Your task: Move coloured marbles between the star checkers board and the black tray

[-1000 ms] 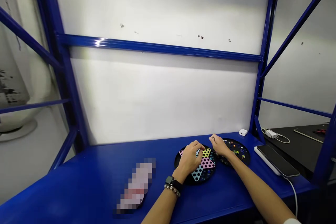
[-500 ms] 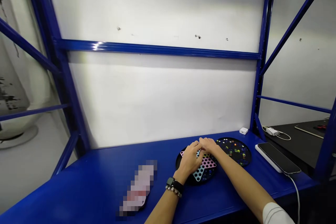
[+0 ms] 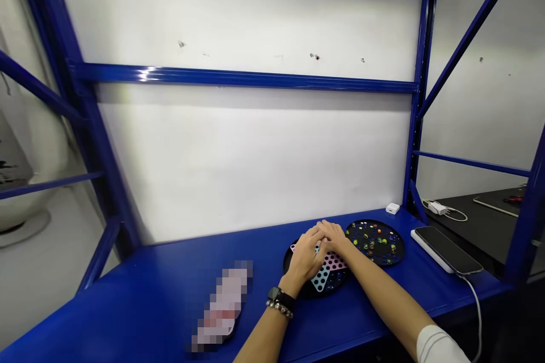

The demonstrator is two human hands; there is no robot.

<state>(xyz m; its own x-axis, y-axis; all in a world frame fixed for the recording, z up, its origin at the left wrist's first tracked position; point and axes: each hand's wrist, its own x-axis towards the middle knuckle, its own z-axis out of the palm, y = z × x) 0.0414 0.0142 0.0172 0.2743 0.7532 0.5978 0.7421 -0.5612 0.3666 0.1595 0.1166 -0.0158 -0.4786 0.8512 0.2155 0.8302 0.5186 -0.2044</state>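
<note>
A round black game board [image 3: 327, 282] with a pink, yellow and light-blue star of holes lies on the blue shelf. My left hand [image 3: 304, 258] rests on its left part, fingers curled down onto the board. My right hand [image 3: 334, 236] is over the board's far side, fingertips pinched together right beside the left fingers; what they hold is too small to make out. To the right lies a round black tray [image 3: 398, 241] holding several coloured marbles [image 3: 373, 240].
The blue shelf surface [image 3: 162, 300] sits inside a blue metal frame [image 3: 238, 76] against a white wall. A blurred-out object [image 3: 221, 309] lies to the left. A phone [image 3: 447, 248] on a white pad with a cable lies to the right, with a small white box [image 3: 392, 208] behind it.
My right hand moved left from the marble tray to the star board, ending next to the left hand's fingers. The left hand stayed on the board. The view shifted slightly.
</note>
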